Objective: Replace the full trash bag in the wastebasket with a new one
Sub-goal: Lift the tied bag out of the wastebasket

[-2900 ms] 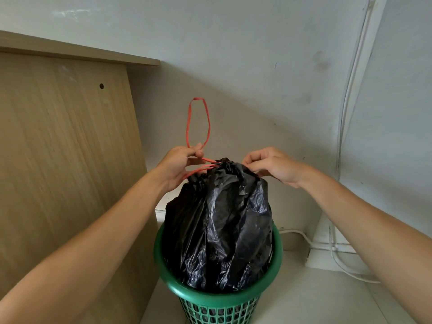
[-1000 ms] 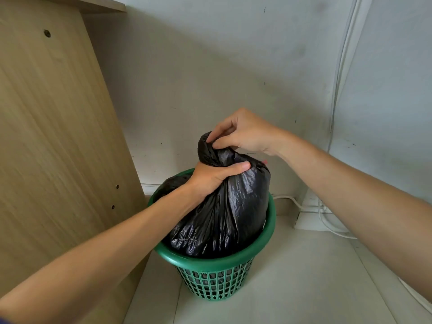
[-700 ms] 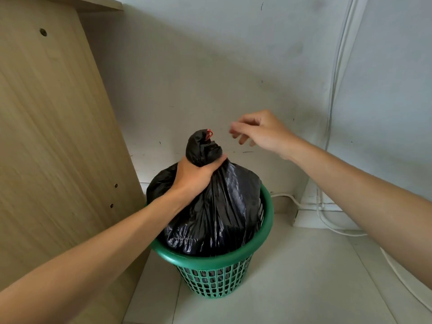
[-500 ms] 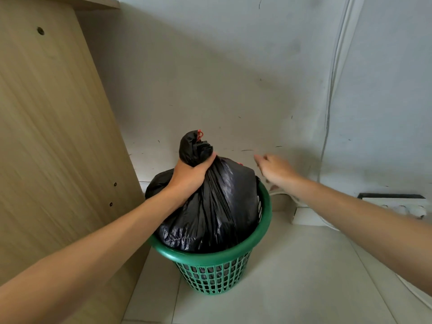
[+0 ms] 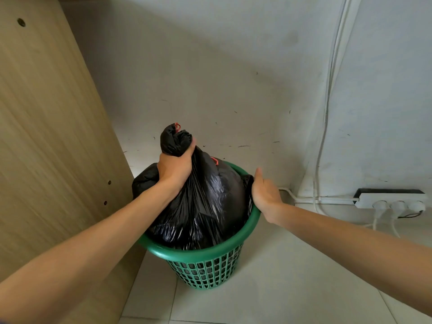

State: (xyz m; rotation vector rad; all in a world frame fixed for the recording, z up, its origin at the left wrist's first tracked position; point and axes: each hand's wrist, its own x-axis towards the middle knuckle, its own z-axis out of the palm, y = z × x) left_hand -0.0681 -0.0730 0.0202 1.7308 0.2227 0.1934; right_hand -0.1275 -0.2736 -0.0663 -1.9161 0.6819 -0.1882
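- The black trash bag (image 5: pixel 205 202) sits in the green wastebasket (image 5: pixel 205 252), bulging well above the rim.
- The left hand (image 5: pixel 175 168) grips the gathered neck of the bag, fingers and thumb wrapped tight round it; a knob of bunched plastic sticks out above the fist.
- A scrap of red drawstring (image 5: pixel 177 126) shows at the very top of that knob (another red bit peeks out lower on the bag's right shoulder).
- The right hand (image 5: pixel 265 195) lies against the basket's right rim, touching the bag's side, thumb pointing up. Its fingers are hidden behind the hand, so I cannot tell whether they curl round the rim.
- The basket stands on a pale tiled floor (image 5: pixel 292 277) in a corner, just beside a wooden panel (image 5: pixel 46 136) on the left.
- A white power strip (image 5: pixel 392 199) lies by the right wall, with white cables (image 5: pixel 327 101) running up above it.
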